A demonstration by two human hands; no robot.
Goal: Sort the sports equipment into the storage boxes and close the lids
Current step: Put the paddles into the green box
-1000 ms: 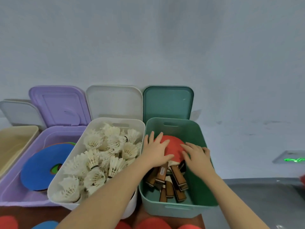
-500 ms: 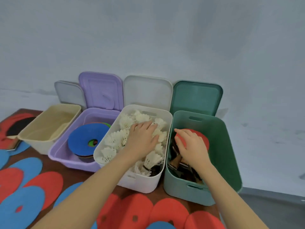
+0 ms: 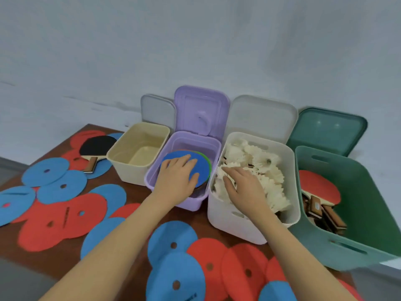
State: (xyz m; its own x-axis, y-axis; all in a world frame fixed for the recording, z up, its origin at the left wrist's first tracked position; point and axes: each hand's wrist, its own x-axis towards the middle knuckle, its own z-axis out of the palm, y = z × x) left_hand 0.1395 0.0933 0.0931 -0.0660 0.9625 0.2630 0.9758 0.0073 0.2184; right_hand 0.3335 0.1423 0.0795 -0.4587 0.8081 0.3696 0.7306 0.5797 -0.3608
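Resting flat, fingers spread, on the blue disc (image 3: pixel 184 168) inside the purple box (image 3: pixel 173 192): left hand (image 3: pixel 176 179). Lying loosely open, holding nothing, on the shuttlecocks (image 3: pixel 256 170) filling the white box (image 3: pixel 236 222): right hand (image 3: pixel 240 185). Sitting at far right, the green box (image 3: pixel 355 235) with red paddles (image 3: pixel 319 190); at left, the cream box (image 3: pixel 130 168). Standing open behind each, the lids. Lying scattered on the near table (image 3: pixel 65 259): red and blue discs (image 3: pixel 63 222), one black paddle (image 3: pixel 97 146).

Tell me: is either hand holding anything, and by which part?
Nothing held. Left hand lies flat on the blue disc; right hand rests open on the shuttlecocks.
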